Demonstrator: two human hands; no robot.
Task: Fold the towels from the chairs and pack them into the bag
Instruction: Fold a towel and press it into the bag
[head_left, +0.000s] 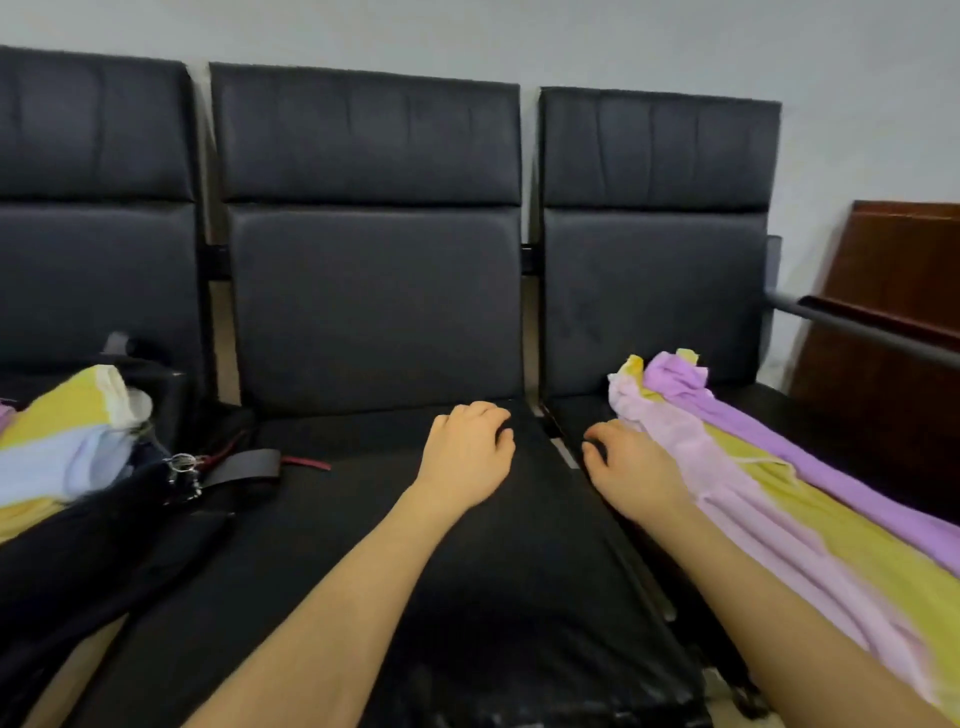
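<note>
Three black padded chairs stand in a row against the wall. Unfolded towels (769, 499) in pink, yellow and purple lie in long strips on the right chair seat. A black bag (104, 525) sits on the left chair with folded yellow, blue and white towels (62, 441) showing in its mouth. My left hand (467, 452) hovers over the middle seat (363, 519) near its right edge, fingers loosely curled, holding nothing. My right hand (634, 467) is over the gap between the middle and right chairs, right beside the pink towel's edge, fingers curled down and empty.
The bag's strap and metal clasp (228, 467) trail onto the middle seat. A grey armrest bar (857, 327) runs along the right chair. A dark wooden panel (898, 291) leans against the wall at far right.
</note>
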